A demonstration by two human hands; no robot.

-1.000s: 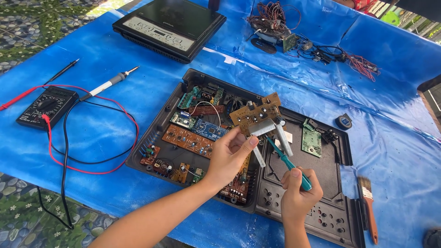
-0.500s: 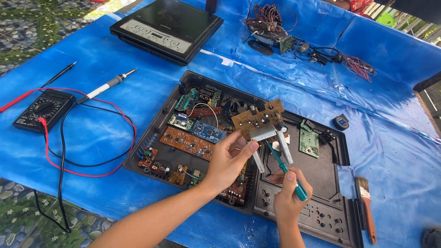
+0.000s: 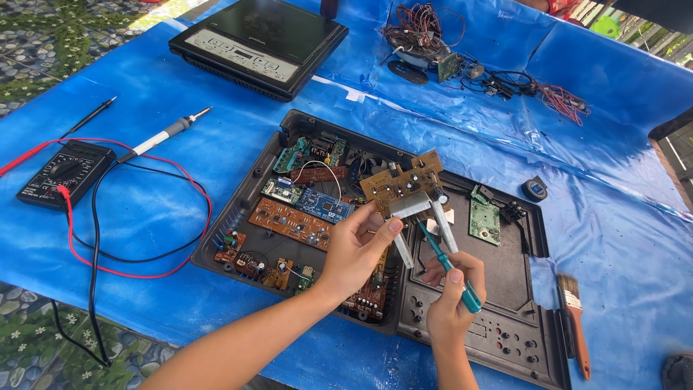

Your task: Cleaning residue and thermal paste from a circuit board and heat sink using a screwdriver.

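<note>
Left hand (image 3: 355,249) fingers pinching a tan circuit board (image 3: 401,183) with metal brackets, raised over the open black appliance casing (image 3: 505,271), right hand (image 3: 451,292) fingers clenched around a teal screwdriver (image 3: 449,266), tip at the board's underside, blue-covered table (image 3: 180,72), multimeter (image 3: 63,173) far left.

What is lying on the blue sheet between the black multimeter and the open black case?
In the head view, between the multimeter and the open case lie looped red and black test leads on the blue sheet.
</note>
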